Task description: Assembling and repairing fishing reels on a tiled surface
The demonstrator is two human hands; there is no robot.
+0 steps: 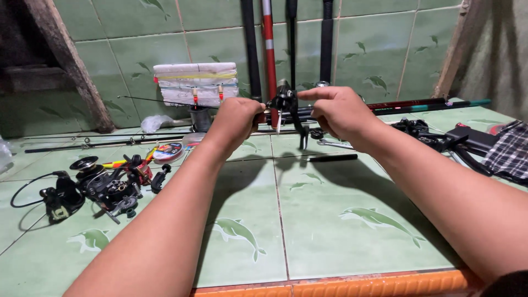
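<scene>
Both my arms reach out over a green tiled counter (308, 220). My left hand (235, 122) is closed around the handle of a black fishing rod (418, 104) that runs off to the right. My right hand (336, 110) pinches the top of a black fishing reel (286, 102) mounted on that rod, between the two hands. The reel's foot and bail hang just below my fingers.
Several black reel parts and a spinning reel (102, 190) lie at the left, with a line spool (168, 151) behind them. More rods (258, 44) lean on the tiled wall. A stack of white foam blocks (195, 82) stands at the back. Black tackle (451, 140) and checked cloth (511, 151) lie at the right.
</scene>
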